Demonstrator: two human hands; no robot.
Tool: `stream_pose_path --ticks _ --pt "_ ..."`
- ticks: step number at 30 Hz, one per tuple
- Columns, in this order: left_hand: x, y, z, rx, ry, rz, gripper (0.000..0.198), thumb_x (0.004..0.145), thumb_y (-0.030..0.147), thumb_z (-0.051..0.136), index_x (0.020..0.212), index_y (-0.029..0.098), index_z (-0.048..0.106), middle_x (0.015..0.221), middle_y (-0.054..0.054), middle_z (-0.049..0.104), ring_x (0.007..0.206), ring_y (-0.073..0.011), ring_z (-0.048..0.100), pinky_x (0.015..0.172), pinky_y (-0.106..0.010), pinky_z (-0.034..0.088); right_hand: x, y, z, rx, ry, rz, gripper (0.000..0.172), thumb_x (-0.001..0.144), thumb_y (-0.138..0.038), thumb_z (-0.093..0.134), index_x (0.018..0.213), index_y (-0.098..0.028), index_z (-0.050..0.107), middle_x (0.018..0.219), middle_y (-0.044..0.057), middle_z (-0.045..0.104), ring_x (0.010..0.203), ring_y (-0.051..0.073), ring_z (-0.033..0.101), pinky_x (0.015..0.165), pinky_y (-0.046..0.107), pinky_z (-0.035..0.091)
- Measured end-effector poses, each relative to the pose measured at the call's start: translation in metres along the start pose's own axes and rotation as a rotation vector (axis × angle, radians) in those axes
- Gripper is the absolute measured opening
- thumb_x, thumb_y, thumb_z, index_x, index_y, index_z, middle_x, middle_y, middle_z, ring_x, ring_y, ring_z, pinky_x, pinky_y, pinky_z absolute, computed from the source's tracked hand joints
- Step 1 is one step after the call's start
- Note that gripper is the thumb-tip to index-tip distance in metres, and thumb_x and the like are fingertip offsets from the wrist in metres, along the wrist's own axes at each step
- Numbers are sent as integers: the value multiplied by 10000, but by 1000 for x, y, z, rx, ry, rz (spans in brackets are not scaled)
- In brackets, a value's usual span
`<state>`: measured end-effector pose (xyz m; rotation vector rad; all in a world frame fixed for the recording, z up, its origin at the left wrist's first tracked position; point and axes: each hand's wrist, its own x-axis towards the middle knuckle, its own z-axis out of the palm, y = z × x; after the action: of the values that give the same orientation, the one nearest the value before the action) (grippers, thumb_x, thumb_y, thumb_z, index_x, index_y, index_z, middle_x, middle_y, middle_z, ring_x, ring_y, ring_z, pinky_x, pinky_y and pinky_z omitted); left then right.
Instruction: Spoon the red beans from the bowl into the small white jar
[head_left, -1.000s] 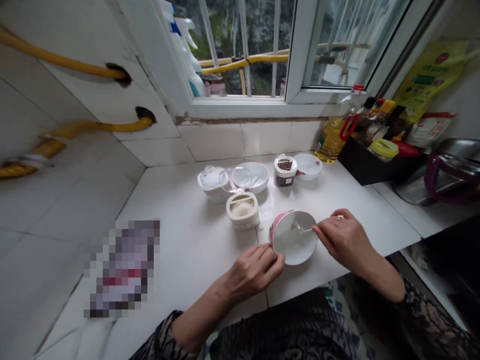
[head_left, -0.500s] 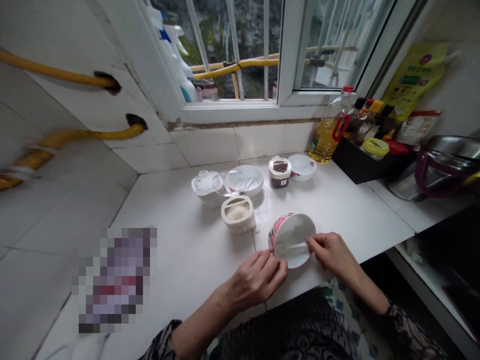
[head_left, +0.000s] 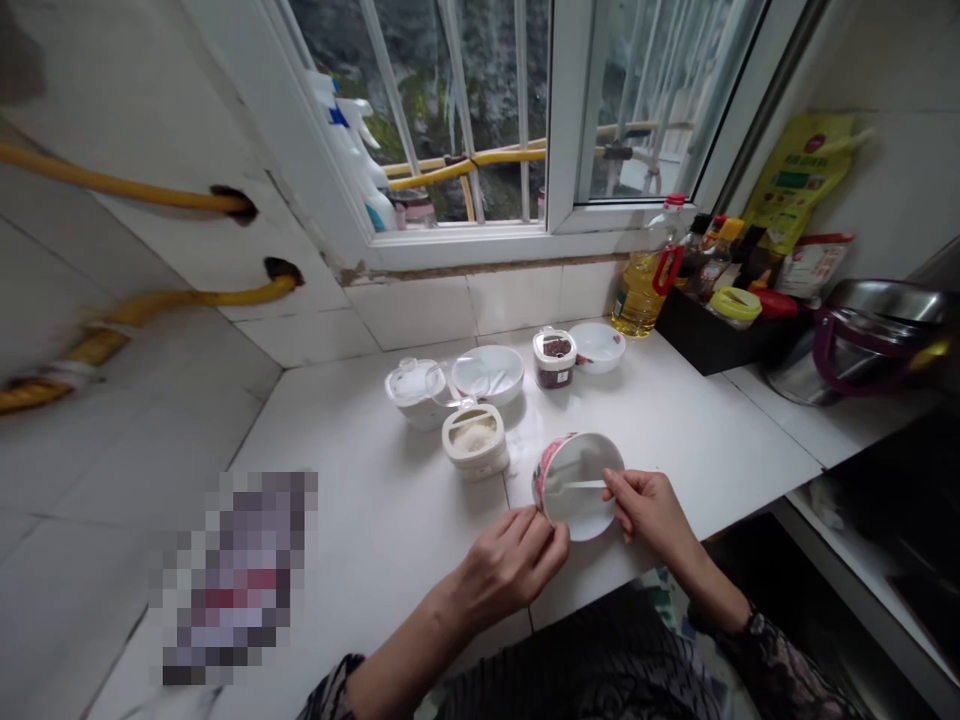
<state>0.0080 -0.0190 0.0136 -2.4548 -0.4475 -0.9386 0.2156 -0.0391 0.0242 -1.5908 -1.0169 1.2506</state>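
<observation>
Floral bowl [head_left: 592, 515], round, smooth, tilted in left hand [head_left: 517, 555].

Left fingers [head_left: 553, 548] hold a bowl [head_left: 589, 518], right fingers [head_left: 626, 489] a spoon [head_left: 585, 485].

Left fingers [head_left: 529, 536] curled, right fingers [head_left: 624, 486] pinched, forearms [head_left: 411, 638] angled inward

Bare counter [head_left: 690, 430] right of the flowered bowl [head_left: 585, 512], cream jar [head_left: 477, 448] blocking beyond its left side
</observation>
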Motion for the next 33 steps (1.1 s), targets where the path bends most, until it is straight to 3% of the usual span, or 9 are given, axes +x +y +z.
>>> stream_pose_path --ticks 5,10,16,20,24,27,30,33 --pt "-2 -2 1 -26 -20 -33 188 946 51 391 928 116 566 683 -21 536 646 -151 560 628 -273 480 -2 -5 -3 35 32 -37 575 638 -748 632 586 -177 580 303 -75 399 270 67 347 343 204 294" --pt "-8 -3 8 -88 3 -163 169 970 85 395 923 144 546 640 8 495 574 -132 478 562 -255 386 -5 -16 -14 2 72 -93 554 663 -722 647 591 -176 591 315 -73 411 277 72 358 360 216 335" --pt "-7 -3 10 -118 7 -260 209 1021 221 421 847 163 521 617 23 472 549 -121 433 537 -262 293 3 -46 -14 -54 74 -276 527 763 -670 610 597 -170 605 315 -60 428 285 76 364 385 222 358" --pt "-3 -1 8 -158 -1 -289 294 1031 252 401 766 172 497 608 22 455 536 -119 414 522 -264 271 16 -73 8 -237 115 -558 458 896 -538 533 627 -173 602 375 -48 466 335 88 417 414 217 349" --pt "-1 0 8 -191 2 -334 353 1036 288 389 711 176 474 601 23 449 523 -113 410 518 -258 272 31 -84 38 -693 276 -1109 419 988 -341 447 620 -179 566 483 -8 567 434 99 479 533 240 366" --pt "-1 0 9 -197 19 -350 372 1033 287 396 687 174 470 588 25 442 503 -110 394 509 -258 271 38 -82 54 -1003 336 -1475 428 1008 -253 420 597 -184 518 460 -28 531 431 93 436 634 258 385" --pt "-2 0 10 -199 24 -347 371 1031 286 397 690 171 487 588 21 450 505 -114 399 505 -261 278 39 -80 59 -1113 368 -1638 391 1005 -224 440 624 -186 521 456 -49 503 438 93 412 710 266 397" --pt "-3 0 11 -202 21 -366 360 1020 281 431 681 170 485 598 20 456 513 -110 408 503 -259 277 39 -82 55 -1055 356 -1641 346 991 -211 474 654 -177 544 471 -46 518 447 90 426 727 269 402"
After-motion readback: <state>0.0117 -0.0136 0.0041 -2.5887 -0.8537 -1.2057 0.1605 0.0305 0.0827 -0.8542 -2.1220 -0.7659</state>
